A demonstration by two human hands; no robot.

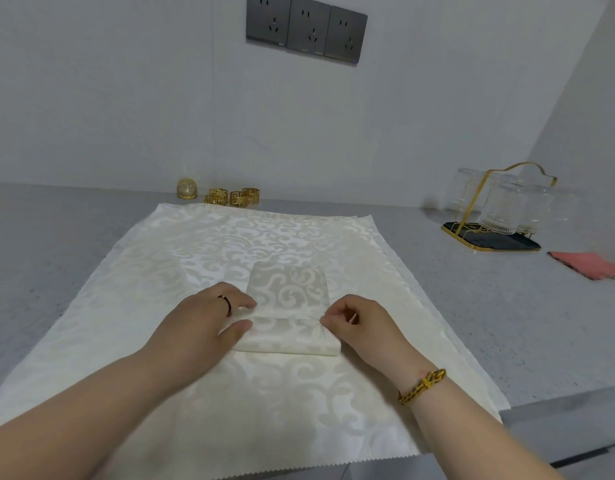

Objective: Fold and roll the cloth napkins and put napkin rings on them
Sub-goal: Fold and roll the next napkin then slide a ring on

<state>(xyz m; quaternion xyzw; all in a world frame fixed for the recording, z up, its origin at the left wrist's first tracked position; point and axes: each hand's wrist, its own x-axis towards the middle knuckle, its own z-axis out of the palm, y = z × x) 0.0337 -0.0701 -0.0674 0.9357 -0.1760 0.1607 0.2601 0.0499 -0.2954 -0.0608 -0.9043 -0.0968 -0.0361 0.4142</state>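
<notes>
Folded napkin (289, 299) sits mid-frame on top of a larger cream damask cloth (153, 271) that's spread flat on the grey speckled desk (49, 244). The napkin is a narrow strip running near to far. Its near end is turned over into a thicker layer, and the edge of that fold runs left to right between the two hands. Left hand (209, 320) is at the napkin's left edge: thumb and forefinger pinch the cloth at the fold line, the other fingers lie fairly straight, and there's a dark ring (226, 304) on one finger. Right hand (356, 323) is at the right edge with fingers curled in, fingertips nipping the same fold from that side, and a gold bracelet (422, 386) on the wrist. The hands are apart, one on each side of the napkin, both gripping it. Three gold openwork napkin rings (238, 198) sit close together at the far edge of the big cloth, near the wall. Just left of them is a gold round object (187, 188); can't tell what it is. Far right on the desk is a gold wire rack (472, 202) on a dark tray (507, 242), holding clear glasses (503, 211). A pink cloth (590, 265) lies flat near the right edge of frame, just nearer than the tray. Three dark wall sockets (306, 31) are in a row on the wall, high up.
</notes>
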